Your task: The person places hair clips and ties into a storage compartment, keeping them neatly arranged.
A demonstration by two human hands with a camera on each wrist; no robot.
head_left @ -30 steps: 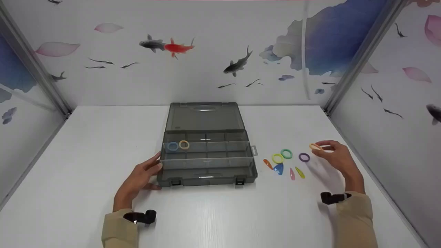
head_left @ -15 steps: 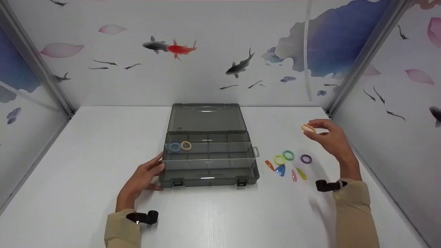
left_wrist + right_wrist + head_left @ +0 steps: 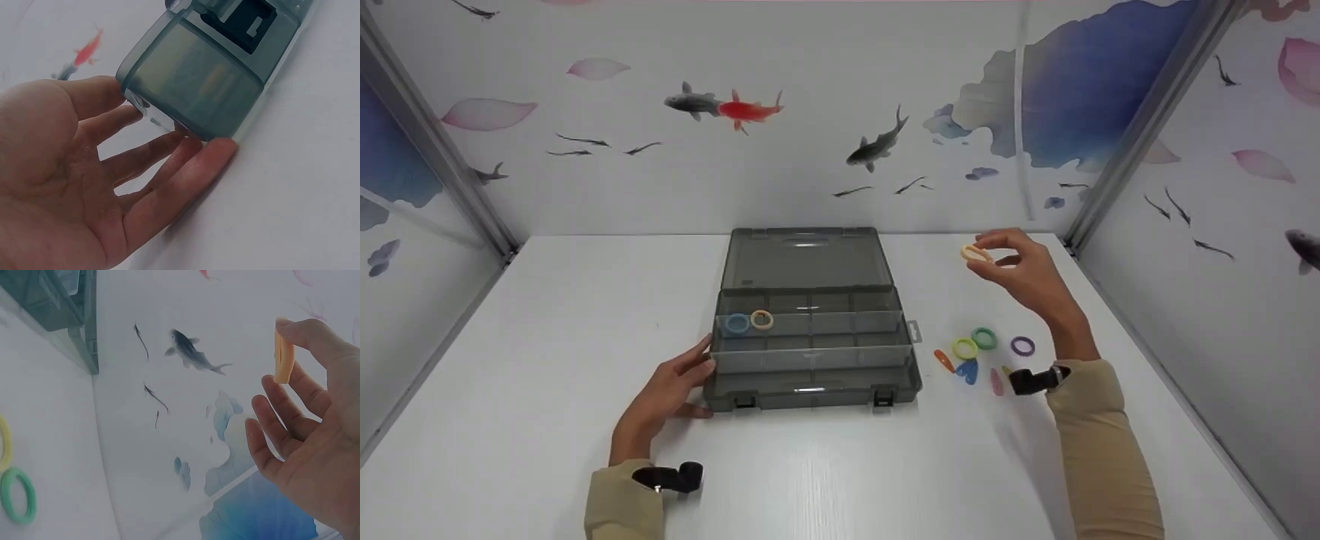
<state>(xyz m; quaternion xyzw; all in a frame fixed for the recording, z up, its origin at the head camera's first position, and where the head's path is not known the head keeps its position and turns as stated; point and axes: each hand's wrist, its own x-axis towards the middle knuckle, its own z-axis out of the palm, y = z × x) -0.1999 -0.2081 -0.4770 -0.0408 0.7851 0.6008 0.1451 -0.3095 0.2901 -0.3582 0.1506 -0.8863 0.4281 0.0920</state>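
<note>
At the left, we see the left hand [image 3: 664, 386] with its fingers spread and little bent, the fingertips resting against the box's left wall and gripping nothing. Because they only lean on it, we think a harder push could skid the grey box [image 3: 810, 397] rightward over the counter [image 3: 825, 480] into the loose pieces.

The lid [image 3: 802, 262] lies folded back on the far side. A blue ring [image 3: 728, 324] and a cream ring [image 3: 753, 321] sit toward the left end; we cannot tell exactly which compartments.

Right of the box lie an orange clip [image 3: 943, 361], a yellow ring [image 3: 7, 441], a blue clip [image 3: 967, 371], a green ring [image 3: 6, 495], a pink clip [image 3: 997, 382], a yellow-green clip [image 3: 1006, 371] and a purple ring [image 3: 1013, 346]. The wrist camera [image 3: 1031, 381] partly hides the yellow-green clip; if that wrist dipped, it might scatter these.

Farthest up on the right, the right hand [image 3: 1024, 274] pinches a pale orange ring [image 3: 285, 360] between thumb and fingertips, right of the lid. With so small a contact, a loosened pinch could drop it.
</note>
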